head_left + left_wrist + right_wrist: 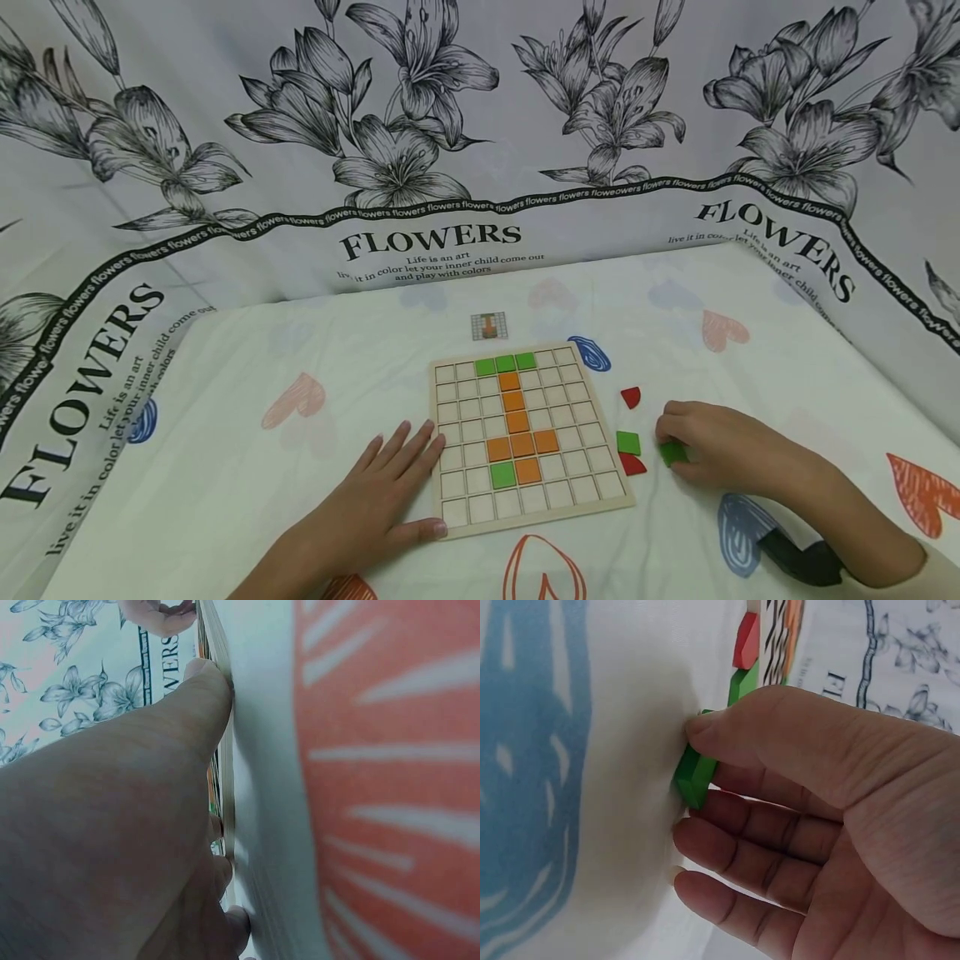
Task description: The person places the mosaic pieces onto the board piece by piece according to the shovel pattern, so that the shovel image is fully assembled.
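On the cloth lies a wooden grid board (540, 518) with orange squares (518, 422) in a column and short cross row. Green squares (506, 363) line its top row, and another green square (502, 475) sits lower left. My left hand (378, 504) rests at the board's left edge, fingers extended, thumb at the near corner. Right of the board, my right hand (723, 442) pinches a green block (696, 771) between thumb and fingers, low over the cloth. Between that hand and the board lie a loose green square (628, 442) and two red quarter-round pieces (631, 397).
Beyond the board's far edge lies a small picture card (489, 326) showing a similar coloured pattern. A white cloth with printed hearts (725, 331) covers the surface. A flower-print curtain (435, 150) rises behind and along the sides.
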`<state>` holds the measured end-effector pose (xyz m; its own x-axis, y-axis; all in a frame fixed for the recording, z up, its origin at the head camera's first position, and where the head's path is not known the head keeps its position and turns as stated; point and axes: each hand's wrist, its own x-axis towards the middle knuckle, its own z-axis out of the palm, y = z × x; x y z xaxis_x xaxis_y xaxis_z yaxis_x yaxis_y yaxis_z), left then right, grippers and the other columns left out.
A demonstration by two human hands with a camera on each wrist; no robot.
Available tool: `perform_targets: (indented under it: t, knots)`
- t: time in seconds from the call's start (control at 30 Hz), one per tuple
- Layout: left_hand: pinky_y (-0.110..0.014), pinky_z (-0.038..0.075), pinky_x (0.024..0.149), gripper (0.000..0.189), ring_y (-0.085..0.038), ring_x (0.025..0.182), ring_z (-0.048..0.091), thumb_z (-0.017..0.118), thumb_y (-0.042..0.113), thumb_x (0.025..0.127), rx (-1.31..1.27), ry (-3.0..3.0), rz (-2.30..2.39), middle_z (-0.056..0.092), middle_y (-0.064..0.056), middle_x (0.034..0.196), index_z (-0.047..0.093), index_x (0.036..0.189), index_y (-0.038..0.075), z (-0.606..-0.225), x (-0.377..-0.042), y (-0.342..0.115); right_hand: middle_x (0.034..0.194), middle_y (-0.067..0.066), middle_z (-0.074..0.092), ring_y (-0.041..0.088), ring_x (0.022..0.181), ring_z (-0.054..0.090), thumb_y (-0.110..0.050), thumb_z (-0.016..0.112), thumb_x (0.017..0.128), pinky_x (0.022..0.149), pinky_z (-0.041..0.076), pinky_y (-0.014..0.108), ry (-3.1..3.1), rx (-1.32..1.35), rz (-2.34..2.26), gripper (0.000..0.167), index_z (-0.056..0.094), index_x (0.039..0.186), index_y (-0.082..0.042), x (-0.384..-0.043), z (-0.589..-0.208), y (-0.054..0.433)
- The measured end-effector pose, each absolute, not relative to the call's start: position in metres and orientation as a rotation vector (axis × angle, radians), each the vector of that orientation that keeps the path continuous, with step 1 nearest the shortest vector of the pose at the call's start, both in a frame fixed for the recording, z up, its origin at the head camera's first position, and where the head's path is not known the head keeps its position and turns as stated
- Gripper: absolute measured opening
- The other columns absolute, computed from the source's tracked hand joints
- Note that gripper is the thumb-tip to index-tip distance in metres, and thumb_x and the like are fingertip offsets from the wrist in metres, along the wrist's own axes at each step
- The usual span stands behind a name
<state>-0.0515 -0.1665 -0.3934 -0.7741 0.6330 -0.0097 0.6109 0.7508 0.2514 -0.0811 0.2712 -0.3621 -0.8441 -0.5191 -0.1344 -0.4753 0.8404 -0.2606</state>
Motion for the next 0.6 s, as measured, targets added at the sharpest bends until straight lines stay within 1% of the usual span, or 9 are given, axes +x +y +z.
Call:
perform_targets:
  t: [0.23, 0.47, 0.6]
  knots:
    - [-0.062, 0.021, 0.114, 0.088, -0.036, 0.15, 0.015, 0.044, 0.069, 0.096, 1.015, 2.851, 0.355, 0.019, -0.009, 0.166, 0.027, 0.16, 0.012, -0.393, -0.052, -0.167, 0.081, -0.015, 0.05, 0.005, 0.072, 0.045, -0.011, 0.08, 0.078, 0.064, 0.047, 0.026, 2.825, -0.858, -0.347, 0.021, 0.071, 0.094, -0.019, -0.082, -0.358, 0.264]
    - [-0.062, 0.02, 0.115, 0.088, -0.036, 0.151, 0.015, 0.043, 0.07, 0.096, 1.007, 2.849, 0.347, 0.018, -0.008, 0.166, 0.026, 0.16, 0.012, -0.394, -0.051, -0.167, 0.085, -0.016, 0.055, 0.004, 0.074, 0.048, -0.011, 0.08, 0.077, 0.068, 0.051, 0.028, 2.827, -0.931, -0.346, 0.02, 0.07, 0.091, -0.02, -0.084, -0.355, 0.257]
    - [-0.062, 0.02, 0.115, 0.088, -0.036, 0.151, 0.014, 0.043, 0.07, 0.096, 1.01, 2.85, 0.344, 0.018, -0.008, 0.166, 0.026, 0.16, 0.012, -0.394, -0.051, -0.167, 0.085, -0.015, 0.055, 0.004, 0.075, 0.049, -0.012, 0.081, 0.078, 0.07, 0.052, 0.029, 2.818, -0.941, -0.353, 0.019, 0.069, 0.091, -0.021, -0.084, -0.354, 0.253]
